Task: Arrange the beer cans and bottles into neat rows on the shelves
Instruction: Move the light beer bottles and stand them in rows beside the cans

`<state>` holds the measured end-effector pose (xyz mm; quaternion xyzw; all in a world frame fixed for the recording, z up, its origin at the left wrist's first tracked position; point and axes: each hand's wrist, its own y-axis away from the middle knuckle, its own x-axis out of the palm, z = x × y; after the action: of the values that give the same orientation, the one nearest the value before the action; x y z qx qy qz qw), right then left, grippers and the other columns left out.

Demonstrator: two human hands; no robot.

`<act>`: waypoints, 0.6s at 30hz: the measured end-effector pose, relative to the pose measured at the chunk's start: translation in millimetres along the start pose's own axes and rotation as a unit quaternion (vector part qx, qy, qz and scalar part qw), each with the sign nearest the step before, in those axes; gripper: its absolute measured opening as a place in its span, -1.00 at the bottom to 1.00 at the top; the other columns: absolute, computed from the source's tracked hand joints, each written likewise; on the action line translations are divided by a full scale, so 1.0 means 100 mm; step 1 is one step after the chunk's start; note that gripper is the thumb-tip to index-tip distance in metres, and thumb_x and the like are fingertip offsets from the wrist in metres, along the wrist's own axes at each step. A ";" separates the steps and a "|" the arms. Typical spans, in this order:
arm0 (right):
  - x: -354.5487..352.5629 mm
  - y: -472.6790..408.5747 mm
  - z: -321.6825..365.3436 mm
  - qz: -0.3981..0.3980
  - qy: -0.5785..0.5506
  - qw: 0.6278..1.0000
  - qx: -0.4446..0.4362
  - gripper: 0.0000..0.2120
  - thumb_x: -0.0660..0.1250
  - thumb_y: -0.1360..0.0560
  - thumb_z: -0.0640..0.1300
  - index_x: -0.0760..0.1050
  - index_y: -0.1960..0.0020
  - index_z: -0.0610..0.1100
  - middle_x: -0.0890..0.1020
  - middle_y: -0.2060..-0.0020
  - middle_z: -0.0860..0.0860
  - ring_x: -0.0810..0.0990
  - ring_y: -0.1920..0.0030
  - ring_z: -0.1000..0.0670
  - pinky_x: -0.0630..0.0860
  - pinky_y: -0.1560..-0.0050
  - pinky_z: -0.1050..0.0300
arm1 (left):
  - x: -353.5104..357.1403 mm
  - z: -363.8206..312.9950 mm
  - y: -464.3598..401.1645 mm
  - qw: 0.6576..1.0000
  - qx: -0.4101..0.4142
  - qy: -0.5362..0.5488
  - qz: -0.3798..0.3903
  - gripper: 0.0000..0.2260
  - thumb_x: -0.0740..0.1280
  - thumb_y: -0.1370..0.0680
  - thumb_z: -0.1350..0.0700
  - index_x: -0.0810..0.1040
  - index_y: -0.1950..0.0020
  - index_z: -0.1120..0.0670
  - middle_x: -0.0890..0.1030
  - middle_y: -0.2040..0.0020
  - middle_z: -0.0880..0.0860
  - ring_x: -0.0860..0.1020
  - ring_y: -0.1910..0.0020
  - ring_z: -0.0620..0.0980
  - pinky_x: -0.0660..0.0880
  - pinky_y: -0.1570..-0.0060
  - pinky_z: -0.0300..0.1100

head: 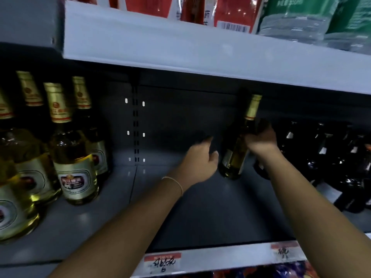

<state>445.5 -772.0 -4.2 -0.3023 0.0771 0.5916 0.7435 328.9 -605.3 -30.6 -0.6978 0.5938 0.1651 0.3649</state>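
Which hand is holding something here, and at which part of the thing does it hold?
The right hand grips the gold-capped bottle at its shoulder, just below the neck. The left hand is open beside it and holds nothing.

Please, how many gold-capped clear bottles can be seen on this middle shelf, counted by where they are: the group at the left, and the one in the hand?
Gold-capped clear glass bottles standing in the left group: 6 visible
Gold-capped clear glass bottle gripped by the right hand: 1
Total: 7

The dark bottles at the right are too blurred to count.
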 end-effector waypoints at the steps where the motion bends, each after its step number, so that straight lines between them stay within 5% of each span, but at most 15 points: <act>1: 0.01 -0.03 0.01 0.008 -0.007 1.000 -0.004 -0.65 0.39 -0.49 -0.19 0.47 -0.25 -0.22 0.60 -0.06 -0.11 0.58 -0.06 -0.10 0.51 0.01 0.28 | 0.01 0.01 0.00 1.000 -0.004 -0.001 0.000 -0.50 0.18 -0.65 0.03 0.17 -0.56 0.11 0.53 -0.25 0.20 0.54 -0.16 0.12 0.44 -0.15 -0.16; 3: 0.06 -0.10 0.00 0.020 -0.008 1.000 -0.022 -0.74 0.36 -0.52 -0.19 0.52 -0.19 -0.22 0.61 -0.01 -0.07 0.58 0.00 -0.05 0.47 0.08 0.41 | 0.02 0.03 -0.01 1.000 -0.012 -0.005 -0.001 -0.50 0.19 -0.64 0.03 0.17 -0.56 0.11 0.50 -0.30 0.20 0.52 -0.20 0.11 0.42 -0.18 -0.18; 6: 0.12 -0.17 -0.05 0.022 -0.033 0.999 -0.013 -0.75 0.40 -0.49 -0.13 0.55 -0.16 -0.14 0.65 -0.04 -0.09 0.62 -0.06 -0.08 0.52 -0.12 0.06 | 0.02 0.06 0.03 1.000 -0.015 -0.016 0.001 -0.50 0.19 -0.64 0.03 0.17 -0.55 0.12 0.37 -0.44 0.16 0.35 -0.40 0.08 0.26 -0.33 -0.23; 10: 0.14 -0.13 -0.04 0.008 -0.065 0.998 -0.019 -0.73 0.40 -0.51 -0.15 0.54 -0.19 -0.17 0.63 -0.02 -0.06 0.60 -0.05 -0.04 0.52 -0.09 0.05 | 0.02 0.11 0.10 1.000 -0.015 -0.014 0.006 -0.49 0.20 -0.64 0.04 0.16 -0.55 0.12 0.30 -0.49 0.13 0.26 -0.47 0.05 0.16 -0.39 -0.24; 15: 0.16 0.25 0.13 0.031 -0.151 0.986 -0.058 -0.75 0.41 -0.50 -0.27 0.52 -0.16 -0.16 0.59 0.12 0.10 0.60 -0.02 0.00 0.49 -0.06 0.17 | -0.05 0.15 0.22 1.000 -0.014 -0.001 0.014 -0.47 0.23 -0.62 0.05 0.14 -0.56 0.10 0.26 -0.52 0.09 0.22 -0.49 0.01 0.13 -0.32 -0.32; 18: 0.20 0.53 0.28 0.039 -0.164 0.982 -0.082 -0.77 0.46 -0.46 -0.23 0.57 -0.10 -0.16 0.65 0.12 0.04 0.65 0.03 -0.02 0.58 -0.05 0.08 | -0.14 0.18 0.35 1.000 -0.012 0.020 0.018 -0.44 0.29 -0.60 0.06 0.16 -0.55 0.09 0.27 -0.51 0.06 0.25 -0.46 -0.03 0.13 -0.24 -0.38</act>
<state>395.8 -733.5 -9.8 -0.2579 -0.0832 0.6659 0.6951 296.3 -583.9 -44.2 -0.6942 0.6118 0.1648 0.3416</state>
